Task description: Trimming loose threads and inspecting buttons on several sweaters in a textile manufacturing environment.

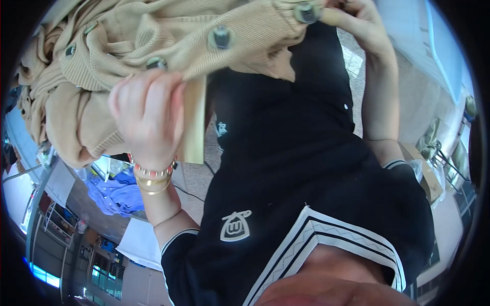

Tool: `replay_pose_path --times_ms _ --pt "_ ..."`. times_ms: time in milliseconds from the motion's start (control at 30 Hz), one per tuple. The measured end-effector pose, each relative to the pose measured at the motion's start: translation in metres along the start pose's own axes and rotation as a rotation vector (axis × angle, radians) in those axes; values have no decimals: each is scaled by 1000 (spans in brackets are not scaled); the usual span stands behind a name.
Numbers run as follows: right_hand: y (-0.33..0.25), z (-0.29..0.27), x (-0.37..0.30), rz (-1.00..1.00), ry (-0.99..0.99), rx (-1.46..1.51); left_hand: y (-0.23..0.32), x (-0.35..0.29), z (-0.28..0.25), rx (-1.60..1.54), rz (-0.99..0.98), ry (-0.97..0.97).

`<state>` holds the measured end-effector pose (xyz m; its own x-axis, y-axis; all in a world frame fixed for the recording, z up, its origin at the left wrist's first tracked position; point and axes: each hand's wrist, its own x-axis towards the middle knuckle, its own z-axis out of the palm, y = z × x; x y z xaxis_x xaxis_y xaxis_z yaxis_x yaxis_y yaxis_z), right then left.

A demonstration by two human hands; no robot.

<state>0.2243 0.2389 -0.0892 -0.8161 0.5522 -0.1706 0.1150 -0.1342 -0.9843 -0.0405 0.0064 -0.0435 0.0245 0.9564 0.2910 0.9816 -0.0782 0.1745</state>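
A beige ribbed-knit cardigan [250, 35] with large dark buttons is stretched between my hands, its button band slanting up to the right. My left hand [148, 115], slightly blurred, has its fingers curled over the band's lower edge, just below a button [156, 64]. Another button [221, 38] shows midway along the band. At the top edge of the view my right hand [360, 23] grips the band's far end beside a button [307, 12]; part of that hand is cut off. The cardigan's remaining folds are bunched to the left.
A pale wooden board edge [195, 125] shows under the knitwear, near my left wrist. Purple-blue cloth [115, 191] lies lower left, near a white panel [140, 245]. A cardboard box [431, 176] stands at the right. Translucent sheeting [418, 41] is at upper right. A thin cable [189, 193] runs across the floor.
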Motion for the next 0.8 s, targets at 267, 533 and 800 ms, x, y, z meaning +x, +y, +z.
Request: replay_pose_path --times_ms 267,533,800 --pt "50 7 0 48 44 83 21 9 43 -121 -206 84" --pt "54 19 0 40 40 7 30 18 59 41 -335 17" --pt "37 22 -4 -33 177 -284 32 22 68 162 -228 164"
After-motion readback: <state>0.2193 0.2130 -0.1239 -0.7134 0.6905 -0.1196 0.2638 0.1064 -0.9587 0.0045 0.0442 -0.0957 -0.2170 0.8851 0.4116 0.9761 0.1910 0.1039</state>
